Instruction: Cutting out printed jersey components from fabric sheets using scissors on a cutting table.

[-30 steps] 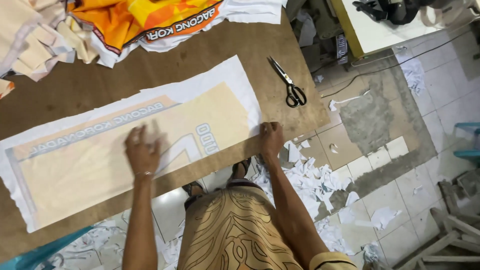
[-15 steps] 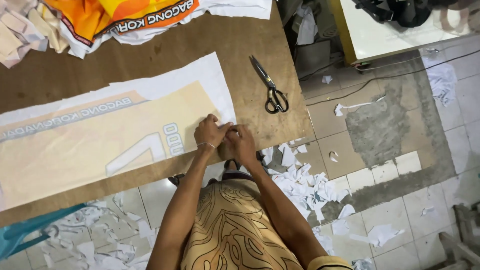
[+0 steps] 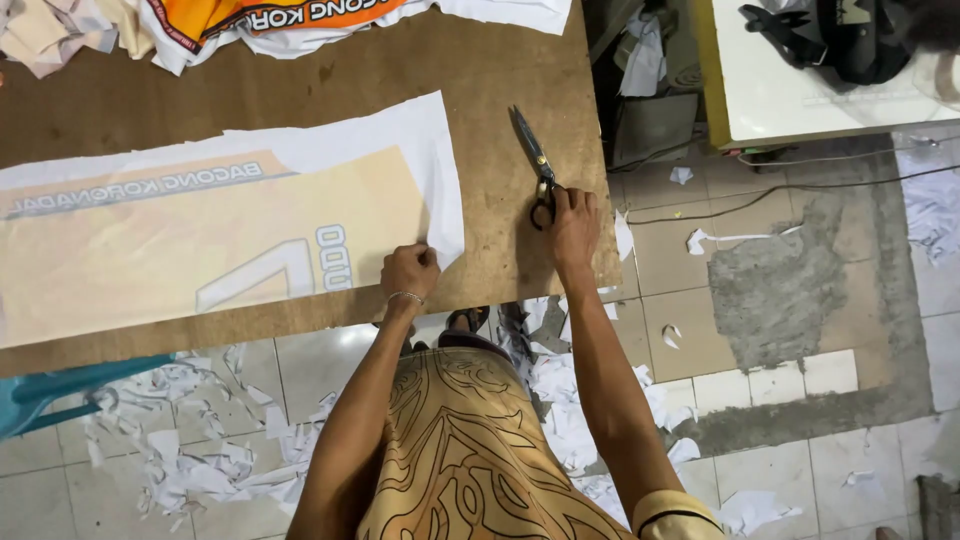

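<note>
We see the right hand [image 3: 573,222] closed on the scissors [image 3: 535,165], blades pointing away, right of the printed sheet [image 3: 230,215] whose corner the left hand [image 3: 409,272] pinches.

Cream-and-white printed banner [image 3: 215,225] on table [image 3: 500,70]

our right hand [image 3: 574,222] gone from the printed sheet [image 3: 215,225] out to three o'clock, now on the scissors [image 3: 535,165], our left hand [image 3: 408,271] alone at the sheet's corner

Two hands on the table [image 3: 520,70] — left hand [image 3: 408,272] and right hand [image 3: 574,222]. One pair of scissors [image 3: 532,158] at three o'clock, one printed sheet [image 3: 220,220] — one orange banner [image 3: 270,14] at twelve.
</note>
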